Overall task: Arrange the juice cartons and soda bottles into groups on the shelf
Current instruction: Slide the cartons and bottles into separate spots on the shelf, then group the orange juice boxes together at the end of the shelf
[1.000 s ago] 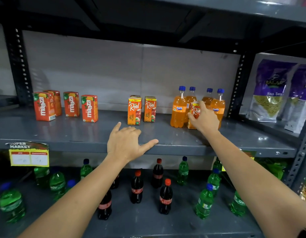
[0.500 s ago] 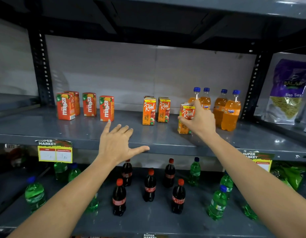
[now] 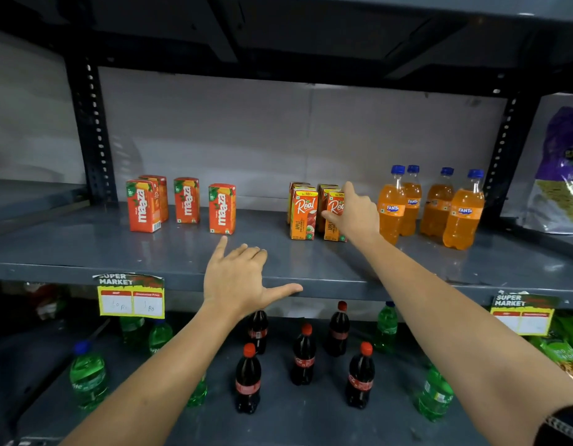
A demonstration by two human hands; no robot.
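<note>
The right hand grips an orange Real apple juice carton, setting it beside its matching carton to form a group on the grey metal shelf. The left hand rests open on the shelf edge, seemingly for balance.

On the grey shelf, four red Maaza cartons stand upright at the left, one tucked behind another. Four orange Real cartons stand in the middle, two near and two far; the near right one is partly hidden. Four orange Fanta bottles with blue caps stand upright at the right, close together.
</note>
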